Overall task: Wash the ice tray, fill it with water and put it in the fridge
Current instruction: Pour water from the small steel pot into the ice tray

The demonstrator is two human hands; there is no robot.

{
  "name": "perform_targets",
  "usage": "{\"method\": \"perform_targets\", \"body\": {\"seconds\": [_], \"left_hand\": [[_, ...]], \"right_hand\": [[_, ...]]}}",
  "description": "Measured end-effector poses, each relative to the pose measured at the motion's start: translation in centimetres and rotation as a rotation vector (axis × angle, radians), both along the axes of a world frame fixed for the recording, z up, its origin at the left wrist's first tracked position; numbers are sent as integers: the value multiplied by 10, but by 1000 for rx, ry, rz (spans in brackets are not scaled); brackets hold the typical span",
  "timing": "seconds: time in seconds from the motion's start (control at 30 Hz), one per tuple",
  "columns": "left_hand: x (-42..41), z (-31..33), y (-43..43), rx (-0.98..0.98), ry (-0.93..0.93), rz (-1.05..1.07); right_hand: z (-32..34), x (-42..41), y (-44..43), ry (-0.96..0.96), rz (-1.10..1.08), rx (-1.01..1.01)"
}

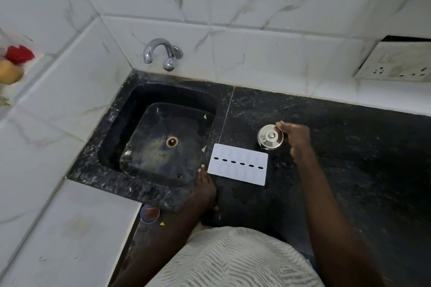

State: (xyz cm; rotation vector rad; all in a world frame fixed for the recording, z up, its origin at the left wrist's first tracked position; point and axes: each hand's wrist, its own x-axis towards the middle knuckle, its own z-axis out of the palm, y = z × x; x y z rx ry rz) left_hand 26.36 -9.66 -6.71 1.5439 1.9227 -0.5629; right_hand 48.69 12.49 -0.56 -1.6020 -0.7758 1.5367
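rests left hand [205, 184], fingers straight, on counter [349, 147] just beside tray [238, 164]; grips pot [269, 138] with right hand [295, 135], fingers curled.

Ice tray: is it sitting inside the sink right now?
No, the ice tray lies flat on the black counter, just right of the sink.

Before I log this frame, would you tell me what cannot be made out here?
All in the head view:
- Steel container: contents hidden by its lid.
- Right hand: whether it grips or only touches the container; the contact is too small to tell.
- Ice tray: clean or wet unknown; only a flat white face shows.
- Red and yellow things: blurred, cut off by the left edge.
- Fridge: outside the frame.
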Motion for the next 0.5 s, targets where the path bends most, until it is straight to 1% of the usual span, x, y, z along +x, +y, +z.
{"method": "perform_targets", "body": {"seconds": [0.23,0.4,0.5], "left_hand": [[-4,-2,-1,3,-22,-22],[-4,-3,0,-15,-42,13],[-5,-3,-1,-6,-43,2]], "right_hand": [[1,9,-2,-103,26,56],[3,9,-5,-239,113,137],[3,8,-6,-289,157,161]]}}
